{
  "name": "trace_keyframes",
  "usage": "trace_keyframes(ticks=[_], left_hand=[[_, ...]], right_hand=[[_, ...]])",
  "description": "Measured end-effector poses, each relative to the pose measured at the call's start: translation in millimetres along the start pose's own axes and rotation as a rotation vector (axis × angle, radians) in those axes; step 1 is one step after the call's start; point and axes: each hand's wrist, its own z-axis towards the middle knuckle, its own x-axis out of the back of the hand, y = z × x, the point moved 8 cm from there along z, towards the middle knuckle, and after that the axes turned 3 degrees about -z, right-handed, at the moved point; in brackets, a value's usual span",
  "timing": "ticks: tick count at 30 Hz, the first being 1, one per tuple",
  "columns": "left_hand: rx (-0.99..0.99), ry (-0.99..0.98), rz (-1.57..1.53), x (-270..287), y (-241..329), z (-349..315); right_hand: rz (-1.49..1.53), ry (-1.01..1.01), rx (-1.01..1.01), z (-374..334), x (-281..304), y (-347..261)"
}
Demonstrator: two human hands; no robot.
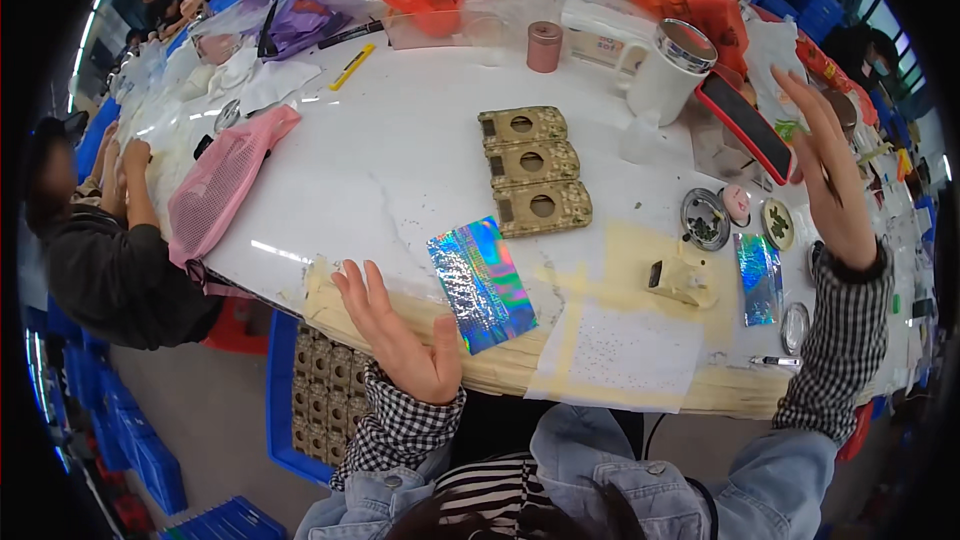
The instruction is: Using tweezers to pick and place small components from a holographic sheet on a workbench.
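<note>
My left hand (400, 335) is open, palm up with fingers spread, at the table's front edge. Beside its thumb lies a shiny holographic sheet (484, 285). My right hand (835, 175) is raised at the right with its fingers stretched out, next to a phone in a red case (747, 128). The phone stands tilted near a white lidded mug (668, 70); whether the hand touches it I cannot tell. Three camouflage-patterned housings (535, 165), each with a round hole, sit in a column mid-table.
Small dishes (706, 220) of dark bits, a second holographic sheet (759, 280) and a white dotted paper (615, 355) lie right. A pink mesh bag (225, 185) and yellow cutter (352, 67) lie left. Below is a blue crate (280, 390) of similar housings. A co-worker (120, 260) sits left.
</note>
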Motion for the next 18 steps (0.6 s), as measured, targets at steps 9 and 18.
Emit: trace_keyframes(ticks=[9, 18], left_hand=[[-0.004, -0.009, 0.057, -8.4, 3.5, 1.0], [-0.007, -0.010, 0.086, -10.2, 5.5, -0.4]], right_hand=[[-0.470, -0.335, -0.458, 89.1, -27.3, 243.3], [-0.383, -0.083, -0.780, 56.6, -9.3, 360.8]])
